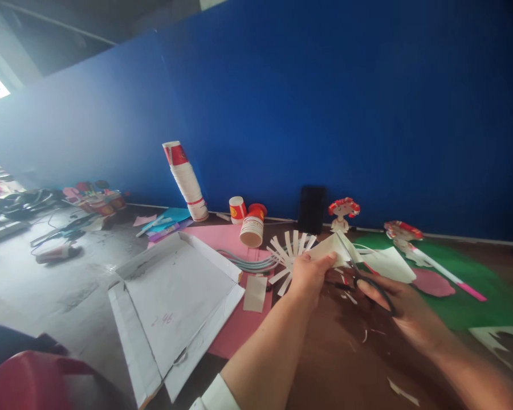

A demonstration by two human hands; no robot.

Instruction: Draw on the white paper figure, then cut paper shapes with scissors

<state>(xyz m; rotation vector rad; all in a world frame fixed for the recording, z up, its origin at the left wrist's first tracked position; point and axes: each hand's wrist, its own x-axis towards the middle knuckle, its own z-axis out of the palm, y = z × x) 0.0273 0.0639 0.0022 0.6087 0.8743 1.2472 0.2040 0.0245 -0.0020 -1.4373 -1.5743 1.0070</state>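
Observation:
My left hand (310, 273) pinches a cream piece of paper (327, 248) by its near edge. In my right hand (404, 310) is a pair of black-handled scissors (378, 291), its blades at the right side of that paper. Just left of the paper lies a white paper cup cut into a fan of strips (297, 245). A larger cream sheet (391, 265) lies right of the scissors. Behind my hands stands a small paper figure (344, 213) with a red-and-white curled top. Small paper scraps (350, 297) lie on the brown table under the scissors.
An open white box lid (179, 302) lies left on pink paper (239, 330). A tall stack of paper cups (186, 182) leans by the blue partition (325, 102). Farther right are green paper (474, 273), a pink-tipped marker (453, 279) and a second paper figure (404, 233).

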